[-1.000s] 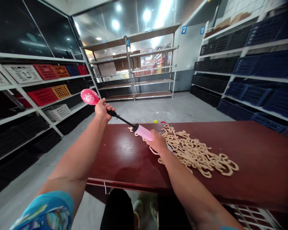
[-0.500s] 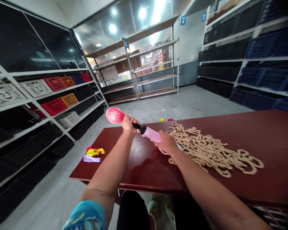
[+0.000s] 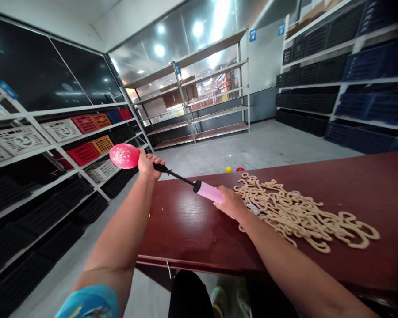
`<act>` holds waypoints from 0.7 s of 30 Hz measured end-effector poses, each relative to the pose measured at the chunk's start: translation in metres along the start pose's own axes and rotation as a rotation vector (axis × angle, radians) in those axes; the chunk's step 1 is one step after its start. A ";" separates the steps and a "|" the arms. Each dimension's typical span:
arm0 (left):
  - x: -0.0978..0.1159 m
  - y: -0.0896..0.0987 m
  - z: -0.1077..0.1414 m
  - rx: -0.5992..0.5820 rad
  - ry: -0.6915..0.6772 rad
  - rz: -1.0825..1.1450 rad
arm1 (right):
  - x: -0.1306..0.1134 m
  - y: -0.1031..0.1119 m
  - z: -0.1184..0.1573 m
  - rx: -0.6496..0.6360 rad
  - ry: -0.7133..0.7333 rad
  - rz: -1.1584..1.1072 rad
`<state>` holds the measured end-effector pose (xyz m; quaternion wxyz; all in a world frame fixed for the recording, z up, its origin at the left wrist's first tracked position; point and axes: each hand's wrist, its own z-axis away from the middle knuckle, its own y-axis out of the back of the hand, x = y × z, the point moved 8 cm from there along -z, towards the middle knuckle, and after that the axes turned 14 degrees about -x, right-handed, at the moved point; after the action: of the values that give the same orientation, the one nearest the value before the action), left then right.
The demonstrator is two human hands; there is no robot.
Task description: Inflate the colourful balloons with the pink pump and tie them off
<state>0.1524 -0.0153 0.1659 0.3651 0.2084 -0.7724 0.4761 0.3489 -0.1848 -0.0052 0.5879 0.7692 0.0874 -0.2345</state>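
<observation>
A partly inflated red balloon (image 3: pixel 124 156) with white print sits at the black end of a hand balloon pump (image 3: pixel 209 192). My left hand (image 3: pixel 148 165) is closed around the balloon's neck and that black end; the joint between them is hidden by my fingers. My right hand (image 3: pixel 231 202) grips the pump's pink barrel over the table. Between my hands the thin black rod is drawn well out of the barrel. To the right of my right hand lies a heap of beige curved, hook-like pieces (image 3: pixel 295 212), tangled together.
The dark red-brown table (image 3: pixel 192 234) spans the front. Beyond its far edge a yellow ball-like thing (image 3: pixel 228 169) and a red one (image 3: pixel 240 169) show on the floor. Shelves with crates (image 3: pixel 86 152) stand left, dark crates (image 3: pixel 378 106) right, and a metal rack (image 3: pixel 192 106) behind.
My left hand has moved left with the balloon, pulling the rod out of the barrel. My right hand has stayed nearly in place. The flat balloons at the table's left are now mostly hidden by my forearm.
</observation>
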 end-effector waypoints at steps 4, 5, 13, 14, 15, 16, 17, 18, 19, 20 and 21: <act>-0.017 0.007 0.005 -0.015 -0.032 0.026 | 0.003 -0.004 0.001 -0.034 -0.035 0.024; -0.022 0.008 0.007 -0.034 -0.037 0.036 | 0.005 -0.004 0.001 -0.041 -0.044 0.032; -0.039 0.018 0.005 -0.153 0.116 0.095 | 0.009 -0.004 0.000 -0.038 -0.044 0.038; -0.040 0.021 0.004 -0.152 0.151 0.110 | 0.008 -0.004 -0.001 -0.027 -0.033 0.040; -0.042 0.025 0.003 -0.141 0.179 0.123 | 0.007 -0.004 0.000 -0.015 -0.024 0.046; -0.044 0.030 0.002 -0.121 0.195 0.132 | 0.007 -0.004 0.000 -0.004 -0.015 0.056; -0.046 0.035 0.002 -0.093 0.201 0.135 | 0.005 -0.005 0.000 0.003 -0.006 0.069; -0.050 0.040 0.002 -0.064 0.199 0.130 | 0.004 -0.005 0.000 0.012 0.003 0.084; -0.055 0.044 0.003 -0.036 0.191 0.117 | 0.003 -0.005 0.000 0.020 0.010 0.099; -0.061 0.047 0.005 -0.012 0.182 0.100 | 0.002 -0.006 0.000 0.023 0.013 0.113; -0.068 0.048 0.007 0.004 0.174 0.081 | 0.001 -0.006 0.000 0.021 0.014 0.123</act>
<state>0.1618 -0.0015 0.0845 0.4107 0.1357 -0.7446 0.5084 0.3475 -0.1833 -0.0112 0.5924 0.7810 0.0417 -0.1936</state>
